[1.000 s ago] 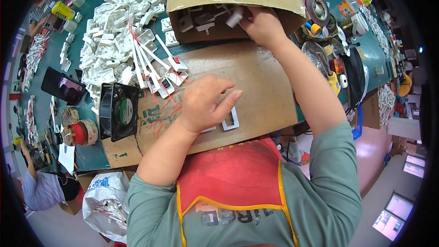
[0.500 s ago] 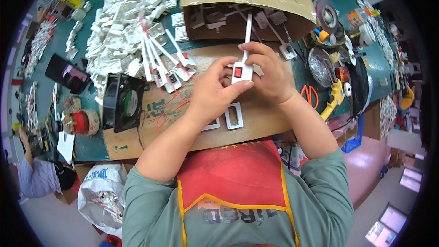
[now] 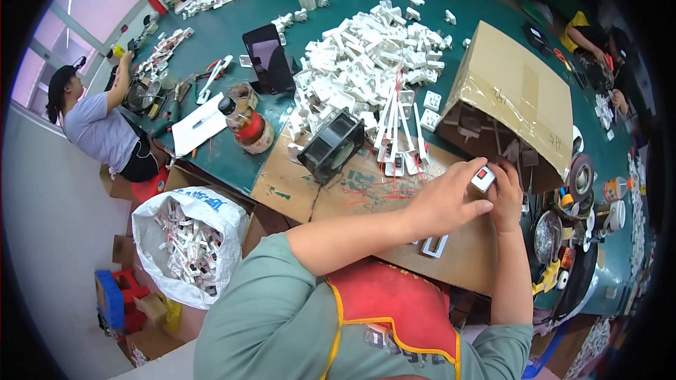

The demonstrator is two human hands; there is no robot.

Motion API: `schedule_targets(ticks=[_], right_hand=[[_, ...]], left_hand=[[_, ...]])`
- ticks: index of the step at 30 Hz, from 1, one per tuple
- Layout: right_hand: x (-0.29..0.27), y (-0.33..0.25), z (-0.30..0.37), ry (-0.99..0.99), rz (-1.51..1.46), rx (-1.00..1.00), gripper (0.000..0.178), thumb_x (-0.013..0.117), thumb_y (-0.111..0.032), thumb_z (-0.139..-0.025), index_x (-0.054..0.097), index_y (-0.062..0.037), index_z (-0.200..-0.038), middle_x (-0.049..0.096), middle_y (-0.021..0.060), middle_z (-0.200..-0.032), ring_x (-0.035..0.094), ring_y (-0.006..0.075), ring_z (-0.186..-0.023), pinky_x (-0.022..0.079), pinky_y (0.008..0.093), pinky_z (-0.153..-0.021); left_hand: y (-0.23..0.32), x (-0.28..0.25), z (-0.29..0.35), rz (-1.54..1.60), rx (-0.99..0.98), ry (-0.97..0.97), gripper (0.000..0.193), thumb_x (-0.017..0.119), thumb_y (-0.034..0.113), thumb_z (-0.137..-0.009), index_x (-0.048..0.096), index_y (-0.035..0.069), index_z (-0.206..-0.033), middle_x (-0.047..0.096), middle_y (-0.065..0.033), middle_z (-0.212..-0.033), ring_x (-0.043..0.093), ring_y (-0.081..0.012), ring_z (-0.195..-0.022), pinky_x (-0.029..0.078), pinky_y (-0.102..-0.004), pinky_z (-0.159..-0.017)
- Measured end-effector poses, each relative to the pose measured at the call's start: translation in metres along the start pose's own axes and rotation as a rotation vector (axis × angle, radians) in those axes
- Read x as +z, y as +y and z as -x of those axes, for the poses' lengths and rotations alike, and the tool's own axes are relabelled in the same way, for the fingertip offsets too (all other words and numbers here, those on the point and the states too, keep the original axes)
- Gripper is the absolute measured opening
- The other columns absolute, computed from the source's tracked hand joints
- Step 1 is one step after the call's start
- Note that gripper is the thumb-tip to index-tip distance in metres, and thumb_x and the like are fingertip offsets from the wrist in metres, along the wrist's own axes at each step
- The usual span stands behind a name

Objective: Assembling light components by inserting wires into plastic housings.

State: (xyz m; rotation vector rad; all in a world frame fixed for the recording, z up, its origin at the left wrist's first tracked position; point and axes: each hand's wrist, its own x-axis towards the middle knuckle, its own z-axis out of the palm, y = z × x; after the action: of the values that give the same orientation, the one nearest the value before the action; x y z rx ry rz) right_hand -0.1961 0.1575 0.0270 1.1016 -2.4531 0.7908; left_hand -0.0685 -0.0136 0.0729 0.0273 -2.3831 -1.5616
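A small white switch housing with a red rocker button [image 3: 483,179] sits between my two hands, just in front of the cardboard box's opening. My left hand [image 3: 449,200] has its fingers and thumb closed about one side of it. From the other side, the fingers of my right hand [image 3: 507,195] grip it as well. On the cardboard mat [image 3: 384,229] below lies a white rectangular frame [image 3: 434,245]. Left of my hands, several white stick-handled switch pieces [image 3: 398,130] with red wires lean against a big heap of white housings [image 3: 362,56].
The brown cardboard box [image 3: 517,84] holds more white pieces. A black square fan [image 3: 332,146] and a glue-stained jar [image 3: 250,130] stand left. A white sack [image 3: 190,239] of parts is beside the table. Another person [image 3: 105,119] works at far left; tools and tape [image 3: 581,176] lie right.
The view has swung left, so the table and my hands appear further right. Both hands still hold the switch housing, whose long stem no longer shows.
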Motion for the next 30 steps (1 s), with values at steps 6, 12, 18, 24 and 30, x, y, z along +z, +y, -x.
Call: schedule_targets(ticks=[6, 12, 18, 24, 30], right_hand=[[0.027, 0.02, -0.011, -0.051, -0.047, 0.034, 0.035, 0.055, -0.006, -0.08, 0.063, -0.0143, -0.113, 0.057, 0.0117, -0.125, 0.059, 0.0342, -0.107, 0.05, 0.0408, -0.087], [0.033, 0.018, -0.009, -0.023, -0.052, 0.098, 0.034, 0.055, -0.004, -0.083, 0.063, -0.0125, -0.115, 0.056, 0.0109, -0.128, 0.056, 0.0322, -0.112, 0.048, 0.0379, -0.091], [0.043, 0.015, -0.01, 0.051, -0.003, 0.033, 0.035, 0.057, -0.007, -0.082, 0.063, -0.0177, -0.114, 0.055, 0.0073, -0.129, 0.06, 0.0305, -0.104, 0.053, 0.0388, -0.083], [0.041, 0.02, -0.009, 0.039, 0.052, 0.06, 0.041, 0.053, -0.005, -0.081, 0.061, -0.0188, -0.119, 0.048, 0.0075, -0.136, 0.058, 0.0303, -0.11, 0.053, 0.0392, -0.085], [0.043, 0.017, -0.005, -0.036, 0.089, 0.086, 0.043, 0.052, -0.006, -0.083, 0.058, -0.0176, -0.124, 0.045, 0.0093, -0.14, 0.053, 0.033, -0.118, 0.049, 0.0406, -0.092]], left_hand=[[0.087, -0.107, -0.01, 0.054, 0.042, -0.174, 0.048, 0.069, 0.011, -0.082, 0.051, 0.007, -0.127, 0.061, -0.003, -0.111, 0.059, -0.009, -0.08, 0.048, -0.0246, -0.071], [0.063, -0.259, -0.111, -0.758, -0.106, 0.274, 0.067, 0.065, 0.024, -0.083, 0.039, 0.001, -0.139, 0.065, -0.0113, -0.091, 0.061, -0.0195, -0.085, 0.049, -0.0323, -0.079], [-0.035, -0.473, -0.145, -1.0, -0.388, 0.55, 0.073, 0.069, 0.048, -0.079, 0.047, 0.01, -0.137, 0.066, -0.0135, -0.105, 0.062, -0.0195, -0.071, 0.049, -0.0317, -0.06], [-0.066, -0.519, -0.151, -1.368, -0.326, 0.493, 0.074, 0.066, 0.05, -0.078, 0.046, 0.011, -0.138, 0.061, -0.0212, -0.12, 0.055, -0.0335, -0.118, 0.041, -0.0409, -0.099], [-0.077, -0.52, -0.164, -1.204, -0.314, 0.578, 0.071, 0.066, 0.049, -0.078, 0.05, 0.009, -0.135, 0.058, -0.0204, -0.126, 0.055, -0.0325, -0.118, 0.042, -0.0388, -0.099]])
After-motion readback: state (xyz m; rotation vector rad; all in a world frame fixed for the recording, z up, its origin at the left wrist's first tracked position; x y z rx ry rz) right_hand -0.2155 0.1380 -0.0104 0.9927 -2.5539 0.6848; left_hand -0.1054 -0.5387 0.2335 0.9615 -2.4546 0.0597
